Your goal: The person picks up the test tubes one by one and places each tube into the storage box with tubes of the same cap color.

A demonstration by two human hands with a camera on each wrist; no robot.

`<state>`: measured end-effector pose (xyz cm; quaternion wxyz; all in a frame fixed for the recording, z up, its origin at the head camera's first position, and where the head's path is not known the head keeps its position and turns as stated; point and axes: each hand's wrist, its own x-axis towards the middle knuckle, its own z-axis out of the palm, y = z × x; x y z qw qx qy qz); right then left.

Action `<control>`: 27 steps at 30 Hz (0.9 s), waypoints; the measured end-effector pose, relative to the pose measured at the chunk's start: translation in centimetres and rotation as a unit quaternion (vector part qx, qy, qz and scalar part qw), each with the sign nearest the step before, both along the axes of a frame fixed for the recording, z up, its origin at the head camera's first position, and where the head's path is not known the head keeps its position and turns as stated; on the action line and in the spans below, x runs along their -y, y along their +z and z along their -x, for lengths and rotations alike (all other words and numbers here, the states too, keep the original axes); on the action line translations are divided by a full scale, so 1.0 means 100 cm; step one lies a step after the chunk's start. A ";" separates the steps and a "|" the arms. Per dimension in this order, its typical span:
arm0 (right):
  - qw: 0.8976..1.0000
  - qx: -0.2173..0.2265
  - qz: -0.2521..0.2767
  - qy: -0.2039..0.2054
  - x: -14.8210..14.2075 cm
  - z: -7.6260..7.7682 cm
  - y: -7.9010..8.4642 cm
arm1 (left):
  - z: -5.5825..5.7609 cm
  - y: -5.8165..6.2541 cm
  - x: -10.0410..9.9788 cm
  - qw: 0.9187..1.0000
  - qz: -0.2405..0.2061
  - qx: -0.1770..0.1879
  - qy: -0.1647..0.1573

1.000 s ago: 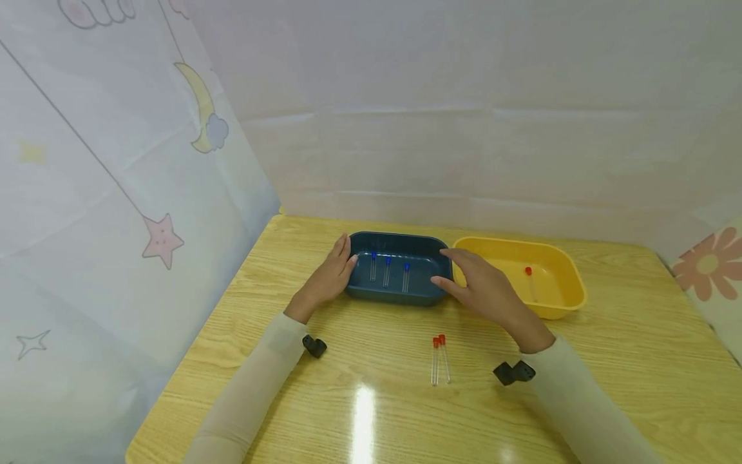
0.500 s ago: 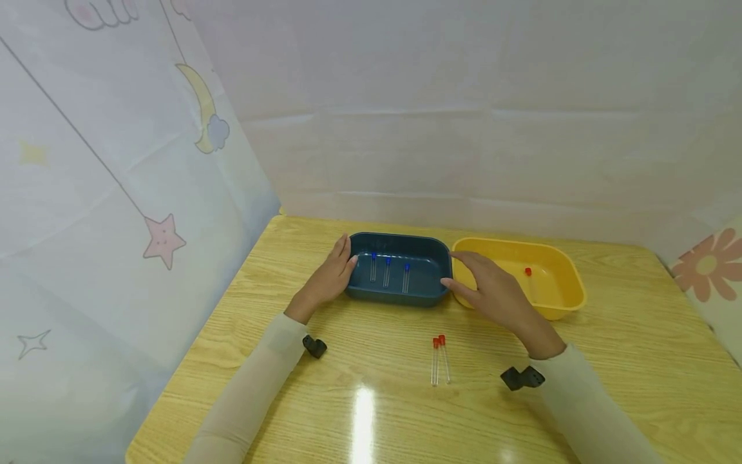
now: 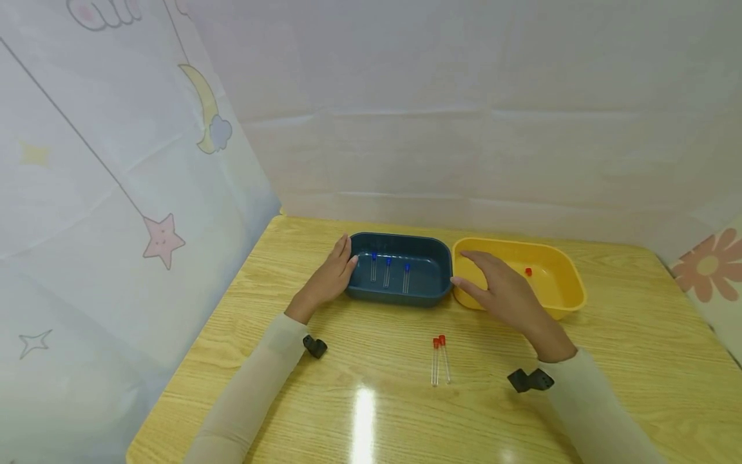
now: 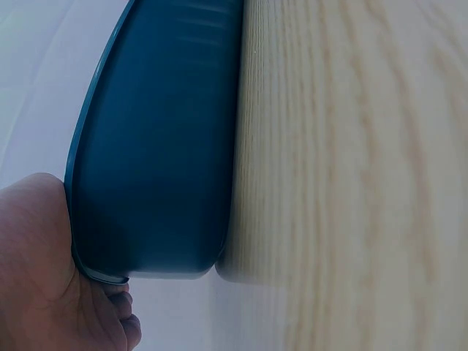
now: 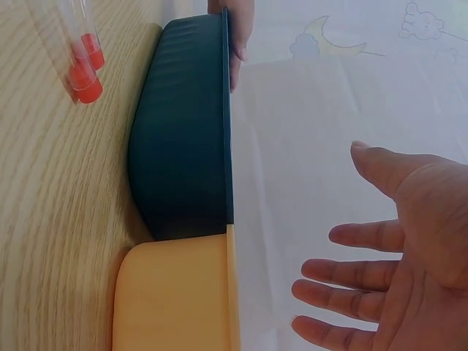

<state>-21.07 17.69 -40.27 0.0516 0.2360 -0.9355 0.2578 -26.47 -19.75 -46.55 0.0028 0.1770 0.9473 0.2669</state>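
My left hand (image 3: 327, 280) holds the left end of a dark blue plastic basin (image 3: 428, 267), thumb over the rim and fingers along the outside. In the left wrist view the basin's long side (image 4: 157, 146) fills much of the picture. Inside lie three clear test tubes (image 3: 387, 274) with blue caps. My right hand (image 3: 504, 287), fingers and thumb spread, is over the left part of a yellow basin (image 3: 565, 274), holding nothing. The right wrist view shows its fingers (image 5: 344, 274) apart from both rims. A red cap (image 3: 528, 272) shows in the yellow basin; my hand hides the rest.
Two test tubes (image 3: 440, 361) with red caps lie on the wooden table (image 3: 371, 341) in front of the basins. The two basins stand side by side, ends meeting. Behind them hangs a pale wall sheet (image 3: 406, 154). Both forearms reach across the table from the front.
My right hand has moved right, from the blue basin's right end to over the yellow basin, covering the red-capped tube's glass. The left hand and both basins look unmoved.
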 end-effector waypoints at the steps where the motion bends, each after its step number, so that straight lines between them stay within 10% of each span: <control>1: 1.000 -0.001 0.002 0.001 -0.001 0.000 0.000 | 0.000 0.000 0.000 1.000 0.000 0.001 0.000; 27: 1.000 0.002 0.018 -0.013 -0.020 0.003 0.005 | 0.003 -0.002 0.000 1.000 0.004 -0.004 -0.003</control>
